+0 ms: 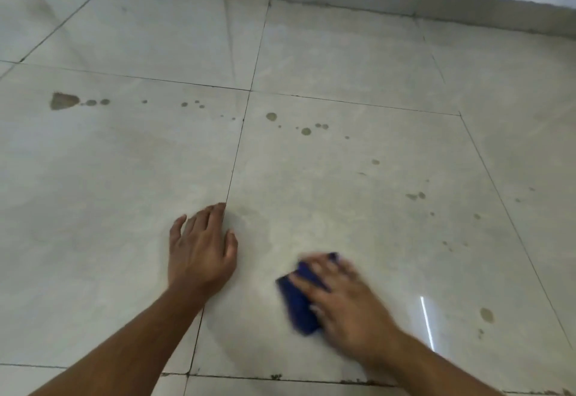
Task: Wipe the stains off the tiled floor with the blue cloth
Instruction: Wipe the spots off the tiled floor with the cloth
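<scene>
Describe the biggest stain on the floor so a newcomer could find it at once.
Start at the long grout line that runs up from the left hand, then look to the far left of the tile beside it. The biggest stain lies there, a brown wedge-shaped blotch. Everything trailing off to its right is only small round drops.

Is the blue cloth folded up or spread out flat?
Folded or bunched: the cloth is a compact pad under the right hand.

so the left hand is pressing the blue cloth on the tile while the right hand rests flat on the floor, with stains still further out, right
Not quite: the hands are swapped. In the head view the right hand presses the blue cloth on the tile, blurred by motion, while the left hand rests flat on the floor. Stains do remain further out.
</scene>
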